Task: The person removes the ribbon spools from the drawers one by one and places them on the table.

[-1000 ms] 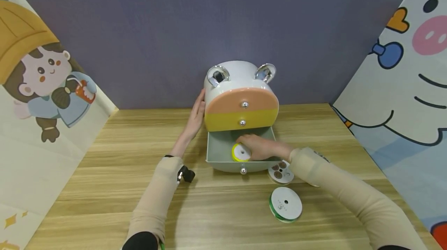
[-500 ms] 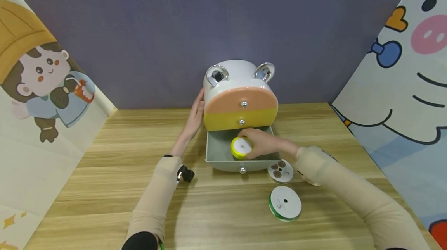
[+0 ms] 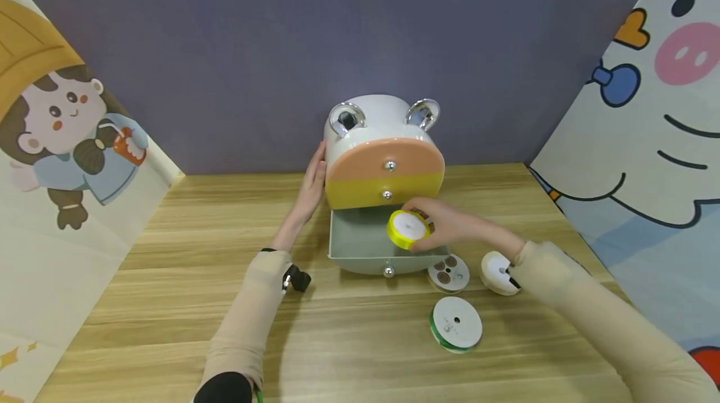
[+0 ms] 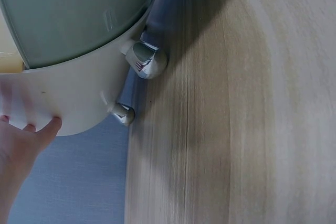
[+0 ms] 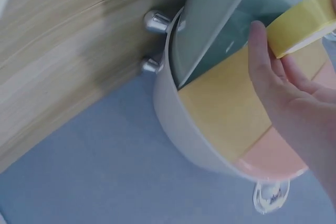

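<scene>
A small white cabinet with two silvery ears has an orange drawer, a yellow drawer and a grey-green bottom drawer, which is pulled out. Above the bottom drawer, my right hand pinches a spool of yellow ribbon between thumb and fingers. In the right wrist view the yellow ribbon appears tilted at the fingertips, clear of the drawer's wall. My left hand rests along the cabinet's left side. Its fingertips touch the white shell in the left wrist view.
Right of the drawer lie a white spool with brown patches and a white spool partly behind the right sleeve. A green ribbon spool lies nearer on the wooden table. A grey-blue wall stands behind the cabinet.
My right hand has lifted the yellow ribbon spool up from inside the bottom drawer and moved it rightward. The white spool by the right sleeve shows more now. My left hand stays on the cabinet.
</scene>
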The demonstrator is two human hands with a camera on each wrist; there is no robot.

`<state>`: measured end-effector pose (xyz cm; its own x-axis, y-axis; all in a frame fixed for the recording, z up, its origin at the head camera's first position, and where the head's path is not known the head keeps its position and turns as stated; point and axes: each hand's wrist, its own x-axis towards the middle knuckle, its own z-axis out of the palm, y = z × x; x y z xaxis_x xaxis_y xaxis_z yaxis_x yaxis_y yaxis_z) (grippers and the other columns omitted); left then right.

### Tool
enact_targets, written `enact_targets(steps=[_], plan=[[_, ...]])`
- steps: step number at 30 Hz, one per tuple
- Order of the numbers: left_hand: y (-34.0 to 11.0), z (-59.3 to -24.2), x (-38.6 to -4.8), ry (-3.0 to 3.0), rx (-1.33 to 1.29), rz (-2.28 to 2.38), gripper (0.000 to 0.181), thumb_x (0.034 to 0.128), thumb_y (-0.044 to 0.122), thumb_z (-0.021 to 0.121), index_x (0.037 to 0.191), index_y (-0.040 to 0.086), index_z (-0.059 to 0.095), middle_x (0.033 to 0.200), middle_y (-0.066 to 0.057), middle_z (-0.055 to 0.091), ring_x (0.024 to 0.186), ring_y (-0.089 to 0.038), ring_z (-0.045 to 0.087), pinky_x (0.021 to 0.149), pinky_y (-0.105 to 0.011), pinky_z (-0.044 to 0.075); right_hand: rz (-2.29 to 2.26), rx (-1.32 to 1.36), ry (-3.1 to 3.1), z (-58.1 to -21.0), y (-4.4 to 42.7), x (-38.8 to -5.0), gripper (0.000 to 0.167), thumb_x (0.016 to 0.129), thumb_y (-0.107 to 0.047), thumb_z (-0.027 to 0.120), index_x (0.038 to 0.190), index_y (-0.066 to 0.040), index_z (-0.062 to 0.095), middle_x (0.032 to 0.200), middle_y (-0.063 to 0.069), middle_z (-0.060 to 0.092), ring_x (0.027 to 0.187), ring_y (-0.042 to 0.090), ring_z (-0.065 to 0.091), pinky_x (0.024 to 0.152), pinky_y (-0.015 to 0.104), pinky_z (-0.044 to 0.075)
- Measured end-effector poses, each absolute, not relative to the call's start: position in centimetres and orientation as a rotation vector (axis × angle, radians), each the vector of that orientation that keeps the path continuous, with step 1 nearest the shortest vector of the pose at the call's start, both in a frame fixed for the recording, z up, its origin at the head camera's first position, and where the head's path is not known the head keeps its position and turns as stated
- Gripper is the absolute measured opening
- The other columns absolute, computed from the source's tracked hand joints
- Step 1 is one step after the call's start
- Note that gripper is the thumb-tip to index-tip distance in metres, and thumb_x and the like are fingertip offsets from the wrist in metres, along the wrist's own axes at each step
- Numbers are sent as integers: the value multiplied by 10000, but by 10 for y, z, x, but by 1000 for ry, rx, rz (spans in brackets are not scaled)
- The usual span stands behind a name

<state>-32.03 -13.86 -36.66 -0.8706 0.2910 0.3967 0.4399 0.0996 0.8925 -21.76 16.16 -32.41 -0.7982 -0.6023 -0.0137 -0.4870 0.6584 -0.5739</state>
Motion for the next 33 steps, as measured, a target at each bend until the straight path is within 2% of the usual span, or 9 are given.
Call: enact_targets(steps=[2, 10, 16, 19, 25, 30, 33], plan=[[-138, -366, -321, -2242, -745, -1888, 518, 1092, 138, 279, 1597, 102, 168, 1687, -122, 77, 1567, -286, 68, 1284, -479, 76, -861, -858, 2664, -322, 169, -211, 693, 760, -203, 846, 1314, 38, 507, 1260, 180, 590, 1099, 294, 576, 815, 308, 572], [-138, -366, -321, -2263, -723, -1882, 519, 1095, 154, 279, 1599, 109, 162, 1687, -117, 78, 1567, -284, 71, 1284, -476, 77, -964, -747, 2653, -321, 202, -178, 735, 789, -213, 835, 1379, 17, 462, 1358, 196, 537, 1183, 354, 555, 926, 451, 567], [-138, -365, -319, -2252, -722, -1901, 519, 1095, 148, 278, 1597, 92, 160, 1686, -123, 84, 1567, -286, 77, 1284, -474, 87, -996, -749, 2741, -325, 226, -152, 695, 770, -169, 848, 1351, -16, 500, 1313, 153, 576, 1122, 321, 595, 838, 371, 583], [-138, -364, -318, -2255, -716, -1910, 520, 1096, 153, 276, 1599, 104, 156, 1688, -101, 93, 1568, -271, 79, 1285, -461, 88, -1002, -733, 2790, -326, 238, -139, 713, 746, -175, 868, 1337, 1, 511, 1283, 166, 597, 1090, 330, 618, 798, 370, 589], [-138, -365, -319, -2224, -737, -1923, 523, 1094, 154, 262, 1602, 113, 144, 1687, -84, 114, 1567, -258, 91, 1285, -462, 93, -987, -675, 2887, -333, 261, -119, 748, 729, -198, 887, 1336, 18, 508, 1257, 173, 612, 1037, 191, 618, 761, 301, 580], [-139, -366, -319, -2213, -747, -1942, 524, 1096, 155, 255, 1604, 118, 135, 1687, -73, 126, 1566, -252, 101, 1283, -468, 101, -967, -642, 2943, -343, 276, -107, 755, 710, -201, 901, 1318, 24, 514, 1255, 197, 607, 1016, 217, 627, 744, 295, 587], [-138, -366, -319, -2229, -748, -1933, 525, 1097, 158, 255, 1604, 116, 130, 1687, -72, 126, 1565, -252, 102, 1283, -468, 102, -975, -616, 2960, -353, 283, -98, 758, 694, -201, 910, 1303, 29, 522, 1250, 208, 597, 1004, 124, 614, 725, 273, 595]])
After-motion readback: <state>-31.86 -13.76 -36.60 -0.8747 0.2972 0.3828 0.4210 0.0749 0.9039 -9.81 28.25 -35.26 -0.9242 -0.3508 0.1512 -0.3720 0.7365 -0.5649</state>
